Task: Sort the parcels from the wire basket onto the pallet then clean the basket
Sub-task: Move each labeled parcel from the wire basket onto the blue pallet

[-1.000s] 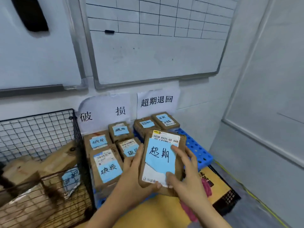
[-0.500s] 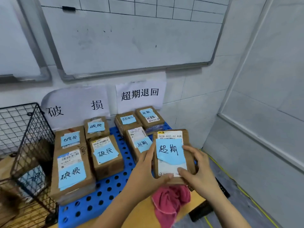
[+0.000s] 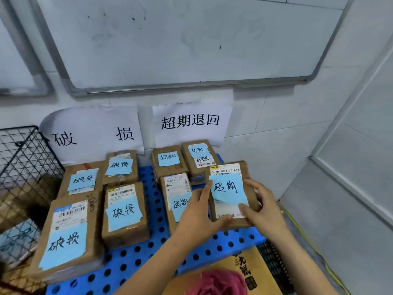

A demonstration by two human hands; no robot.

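A brown parcel (image 3: 228, 189) with a blue note and a white shipping label is held by both my hands low over the right side of the blue perforated pallet (image 3: 153, 254). My left hand (image 3: 197, 213) grips its left edge and bottom corner; my right hand (image 3: 260, 206) holds its right edge and lower side. Three similar parcels (image 3: 170, 161) lie next to it under the right wall sign. Several parcels (image 3: 124, 213) lie on the pallet's left side. The black wire basket (image 3: 23, 167) stands at the far left with parcels inside.
Two paper signs (image 3: 191, 122) hang on the tiled wall behind the pallet, below a whiteboard (image 3: 180, 39). A pink cloth (image 3: 219, 282) lies on a yellow-brown box (image 3: 251, 265) in front. A wall panel (image 3: 350, 167) closes the right side.
Both hands carried the parcel forward and down toward the pallet's right side. The view swung right, so the basket slid to the left edge.
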